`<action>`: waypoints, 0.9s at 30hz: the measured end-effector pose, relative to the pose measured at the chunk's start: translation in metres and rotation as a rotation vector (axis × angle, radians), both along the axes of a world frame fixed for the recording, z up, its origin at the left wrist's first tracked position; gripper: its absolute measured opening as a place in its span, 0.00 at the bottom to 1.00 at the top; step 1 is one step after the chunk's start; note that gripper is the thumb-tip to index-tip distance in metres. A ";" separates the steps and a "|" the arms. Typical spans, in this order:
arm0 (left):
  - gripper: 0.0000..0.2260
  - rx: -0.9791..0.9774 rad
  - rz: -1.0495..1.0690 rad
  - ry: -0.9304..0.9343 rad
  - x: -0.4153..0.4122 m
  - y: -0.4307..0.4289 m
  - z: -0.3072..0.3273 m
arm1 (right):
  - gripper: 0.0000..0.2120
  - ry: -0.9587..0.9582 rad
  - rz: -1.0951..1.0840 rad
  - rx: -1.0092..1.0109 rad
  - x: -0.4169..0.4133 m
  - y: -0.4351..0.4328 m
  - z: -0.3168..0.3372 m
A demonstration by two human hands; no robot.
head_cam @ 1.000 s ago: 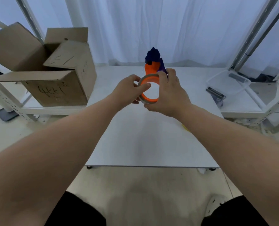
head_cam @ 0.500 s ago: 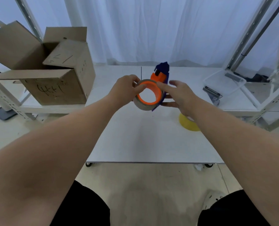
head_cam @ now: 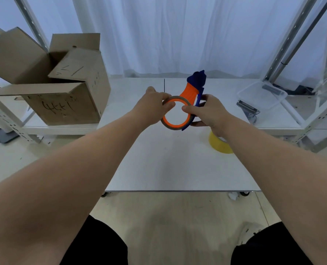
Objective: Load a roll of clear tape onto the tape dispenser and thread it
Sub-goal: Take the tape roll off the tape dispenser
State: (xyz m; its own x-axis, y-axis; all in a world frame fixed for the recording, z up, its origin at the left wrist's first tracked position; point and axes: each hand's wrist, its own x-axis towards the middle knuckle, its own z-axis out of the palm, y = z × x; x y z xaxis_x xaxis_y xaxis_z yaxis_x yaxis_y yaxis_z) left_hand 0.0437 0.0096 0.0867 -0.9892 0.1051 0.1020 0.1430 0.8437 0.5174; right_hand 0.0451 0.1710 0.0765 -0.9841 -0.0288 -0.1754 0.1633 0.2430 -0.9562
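I hold an orange and dark blue tape dispenser [head_cam: 192, 90] in the air above the white table [head_cam: 174, 165]. Around its orange ring sits a thin brownish tape roll [head_cam: 166, 125]. My left hand [head_cam: 155, 106] pinches the roll's upper left rim. My right hand [head_cam: 206, 111] grips the dispenser's blue frame from the right, thumb on the orange ring. The dispenser's blue handle end points away from me. Whether any tape end is pulled free I cannot tell.
A yellow tape roll [head_cam: 219, 144] lies on the table under my right wrist. An open cardboard box [head_cam: 63, 92] stands on the left shelf. A clear plastic tray [head_cam: 262, 94] and a metal clip [head_cam: 248, 109] sit on the right.
The dispenser has tilted so its handle points further away and up. My right hand went from spread fingers to a grip on the frame. The yellow roll came into sight.
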 end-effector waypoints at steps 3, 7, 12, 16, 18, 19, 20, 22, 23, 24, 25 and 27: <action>0.21 0.051 -0.039 -0.060 -0.001 -0.003 0.000 | 0.32 0.044 -0.038 -0.023 0.000 0.002 0.002; 0.15 0.140 0.045 0.132 0.001 -0.011 0.001 | 0.32 0.029 -0.003 -0.106 -0.002 0.010 0.006; 0.12 0.090 -0.021 0.297 0.003 -0.022 0.009 | 0.33 -0.041 0.201 0.108 0.001 0.023 0.007; 0.16 -0.019 -0.100 0.329 0.004 -0.014 0.011 | 0.26 -0.048 0.138 0.071 0.000 0.027 0.007; 0.16 -0.020 -0.109 0.305 0.003 -0.009 0.010 | 0.23 -0.035 0.081 -0.014 -0.001 0.027 0.008; 0.16 -0.008 -0.118 0.279 0.003 -0.007 0.009 | 0.21 -0.024 0.058 -0.051 -0.001 0.027 0.009; 0.17 0.008 -0.133 0.245 0.002 -0.006 0.008 | 0.20 -0.012 0.040 -0.077 -0.001 0.026 0.009; 0.23 -0.002 -0.186 0.167 0.003 -0.003 0.006 | 0.16 0.012 0.023 -0.079 0.000 0.023 0.010; 0.30 -0.032 -0.219 0.130 0.003 -0.003 0.004 | 0.12 0.029 0.020 -0.062 0.000 0.022 0.010; 0.37 -0.069 -0.252 0.102 0.004 -0.003 0.003 | 0.07 0.047 0.017 -0.042 0.000 0.021 0.009; 0.43 -0.112 -0.276 0.086 0.006 -0.003 0.002 | 0.05 0.061 0.015 -0.027 0.000 0.020 0.009; 0.49 -0.222 -0.316 0.087 0.006 -0.006 0.001 | 0.05 0.072 0.018 -0.014 0.000 0.019 0.008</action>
